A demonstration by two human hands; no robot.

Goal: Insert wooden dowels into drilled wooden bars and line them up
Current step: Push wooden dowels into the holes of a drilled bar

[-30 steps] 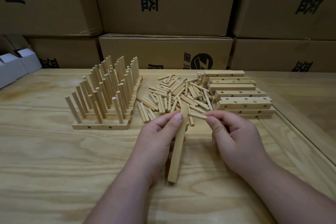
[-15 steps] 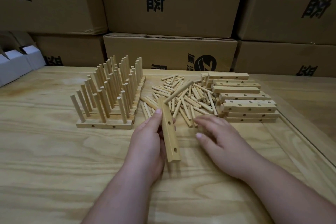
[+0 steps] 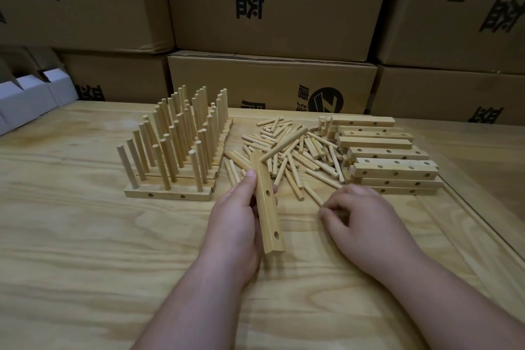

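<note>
The left hand [image 3: 237, 216] grips a drilled bar [image 3: 268, 204], fingers curled round it, thumb along its left face. One dowel [image 3: 284, 144] is seated in the bar's far end, slanting toward 2 o'clock. The right hand [image 3: 366, 219] rests on the desk [image 3: 85, 236] at 3 o'clock of the bar, fingers curled at the near edge of the loose dowel pile [image 3: 295, 156]; whether they hold a dowel cannot be told. Finished bars with upright dowels [image 3: 176, 145] stand at 10 o'clock. Stacked empty bars [image 3: 392, 162] lie at 2 o'clock.
</note>
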